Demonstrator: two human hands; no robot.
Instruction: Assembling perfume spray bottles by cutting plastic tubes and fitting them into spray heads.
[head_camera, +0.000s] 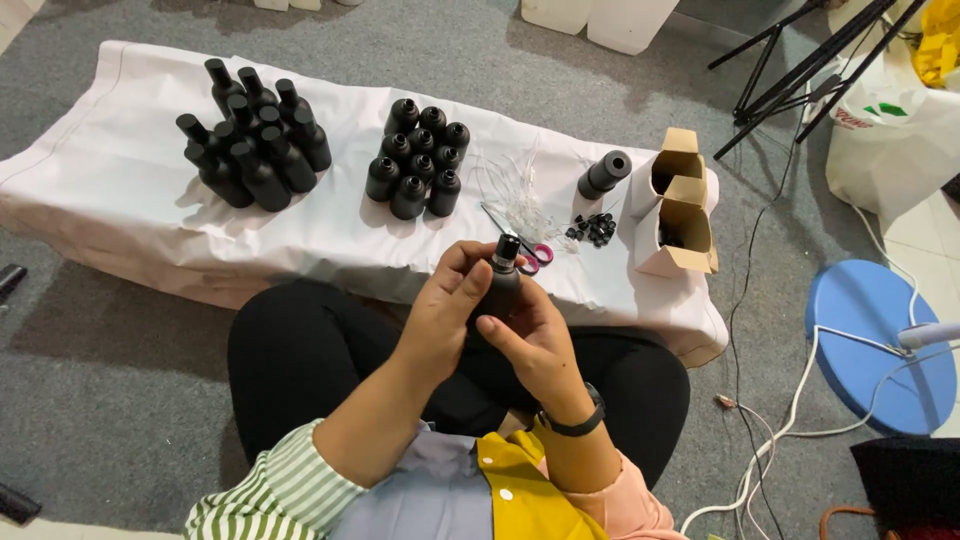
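Head view shows us seated cross-legged before a low table draped in white cloth (330, 235), with a small matte black plastic bottle (502, 285) held up over our lap, near the table's front edge. Our left hand (445, 305) wraps the bottle from the left, thumb and fingers curled round its body, while our right hand (535, 335) cups it from below and the right, index finger laid along its side; both are closed on it. A black cap or collar sits at the bottle's neck, though we cannot tell whether it is seated fully. To work well here, we judge it best to keep the bottle upright, steady the body with one hand and turn only at the neck with the fingertips of the other, keeping the piece square so it does not go on crooked. On the cloth stand a cluster of taller capped black bottles (255, 135), a cluster of open-necked black bottles (418, 158), pink-handled scissors (530, 255), a heap of small black caps (592, 230), and two open cardboard boxes (678, 215).
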